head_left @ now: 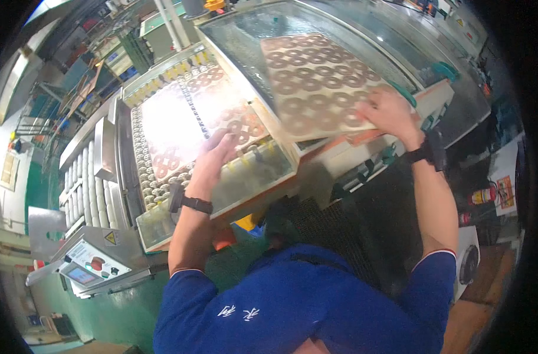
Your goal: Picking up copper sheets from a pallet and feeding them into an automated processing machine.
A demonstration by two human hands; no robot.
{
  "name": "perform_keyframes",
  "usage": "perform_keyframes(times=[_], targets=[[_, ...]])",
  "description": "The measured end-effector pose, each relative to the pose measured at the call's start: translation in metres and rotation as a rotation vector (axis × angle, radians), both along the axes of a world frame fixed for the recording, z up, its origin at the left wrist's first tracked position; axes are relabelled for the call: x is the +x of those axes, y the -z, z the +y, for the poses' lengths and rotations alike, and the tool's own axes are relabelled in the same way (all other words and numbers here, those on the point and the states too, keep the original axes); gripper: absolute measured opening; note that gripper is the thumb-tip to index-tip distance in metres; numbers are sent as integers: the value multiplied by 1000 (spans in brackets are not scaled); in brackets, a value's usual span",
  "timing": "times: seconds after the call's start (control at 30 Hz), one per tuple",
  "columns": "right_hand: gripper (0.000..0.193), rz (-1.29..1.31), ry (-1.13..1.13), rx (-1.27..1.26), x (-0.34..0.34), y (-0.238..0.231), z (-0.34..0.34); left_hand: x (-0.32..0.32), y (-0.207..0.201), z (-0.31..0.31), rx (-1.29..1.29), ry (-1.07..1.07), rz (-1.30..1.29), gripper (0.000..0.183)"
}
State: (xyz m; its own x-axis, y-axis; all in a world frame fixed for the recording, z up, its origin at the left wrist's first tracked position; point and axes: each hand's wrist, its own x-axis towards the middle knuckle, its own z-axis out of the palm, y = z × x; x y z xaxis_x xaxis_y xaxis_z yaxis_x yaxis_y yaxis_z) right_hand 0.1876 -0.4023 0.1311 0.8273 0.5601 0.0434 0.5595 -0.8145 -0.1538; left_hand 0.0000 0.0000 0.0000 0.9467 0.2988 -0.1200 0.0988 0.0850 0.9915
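My right hand [390, 113] grips the near right corner of a pale sheet [307, 94] printed with rows of brown rings, its fingers curled at the edge. That sheet lies slanted over a wet, glass-sided tank and is slightly blurred. A second ring-patterned sheet [169, 127] lies flat on the wheeled conveyor to the left, partly washed out by bright glare. My left hand [219, 148] is at this sheet's near edge, its fingers stretched out over the conveyor; whether they press on the sheet is hard to see. Both wrists wear dark bands.
A wooden-coloured divider [251, 100] stands between conveyor and tank [239, 35]. Left of the conveyor are grey rollers [92, 189] and a control box [95, 265] with buttons and a small screen. A black mat [334, 236] covers the floor below; a red extinguisher [481, 196] is at the right.
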Motion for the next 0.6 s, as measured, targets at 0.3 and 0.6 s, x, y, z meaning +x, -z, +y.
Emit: perform_keyframes(times=[0.3,0.6], targets=[[52,-299,-90,204,-7,-3,-40,35,-38,-83,-586,121,-275,34],[48,-231,-61,212,13,13,-90,10,-52,-85,-722,43,-288,33]])
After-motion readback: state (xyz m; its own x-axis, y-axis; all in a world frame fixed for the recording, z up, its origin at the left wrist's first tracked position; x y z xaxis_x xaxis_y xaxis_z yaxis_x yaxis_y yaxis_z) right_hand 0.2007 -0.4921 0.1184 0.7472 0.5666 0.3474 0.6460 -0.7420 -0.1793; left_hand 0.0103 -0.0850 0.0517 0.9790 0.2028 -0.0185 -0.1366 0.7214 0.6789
